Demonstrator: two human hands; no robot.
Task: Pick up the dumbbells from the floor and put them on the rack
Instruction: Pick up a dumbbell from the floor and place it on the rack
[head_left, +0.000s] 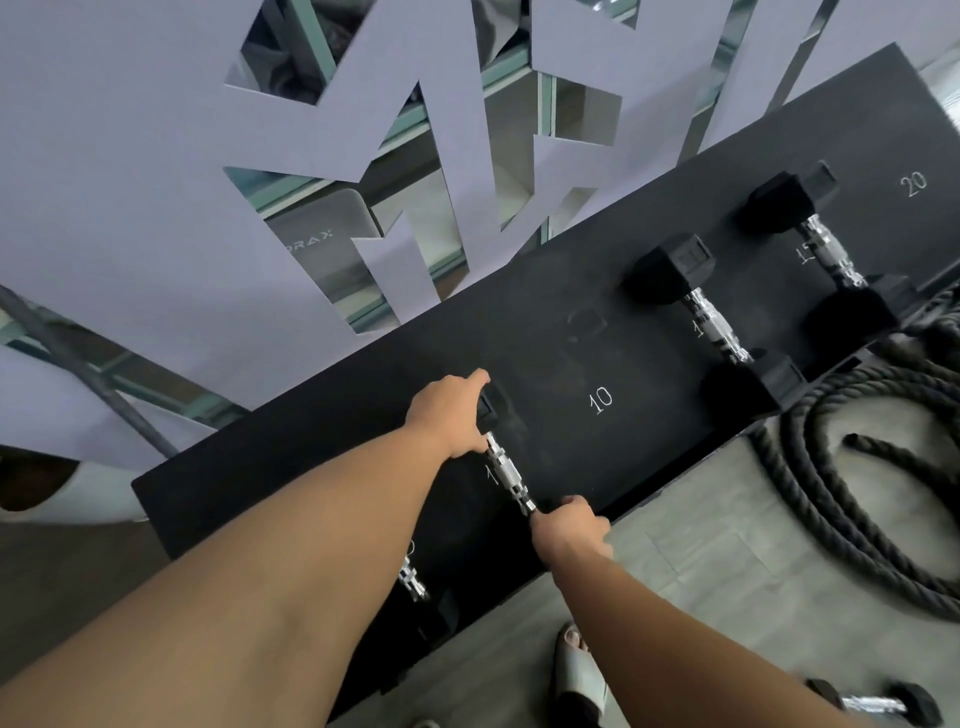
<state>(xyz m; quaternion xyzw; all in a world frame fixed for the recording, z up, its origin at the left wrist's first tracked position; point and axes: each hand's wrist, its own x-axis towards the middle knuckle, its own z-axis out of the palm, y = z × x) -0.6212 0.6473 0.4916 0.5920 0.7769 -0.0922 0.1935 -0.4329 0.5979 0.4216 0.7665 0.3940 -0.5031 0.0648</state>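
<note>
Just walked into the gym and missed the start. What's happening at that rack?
A person is setting a dumbbell on the black rack, left hand on its far head, right hand on its near one. Two more already sit further along. Another dumbbell waits on the floor, beside a coiled rope.

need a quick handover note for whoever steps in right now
Left hand cups the far head and right hand the near head of a dumbbell being set on the rack, left of the 10 mark.
Done: two dumbbells at right, another handle lower left.
Left: one dumbbell on the floor, bottom right.
</note>
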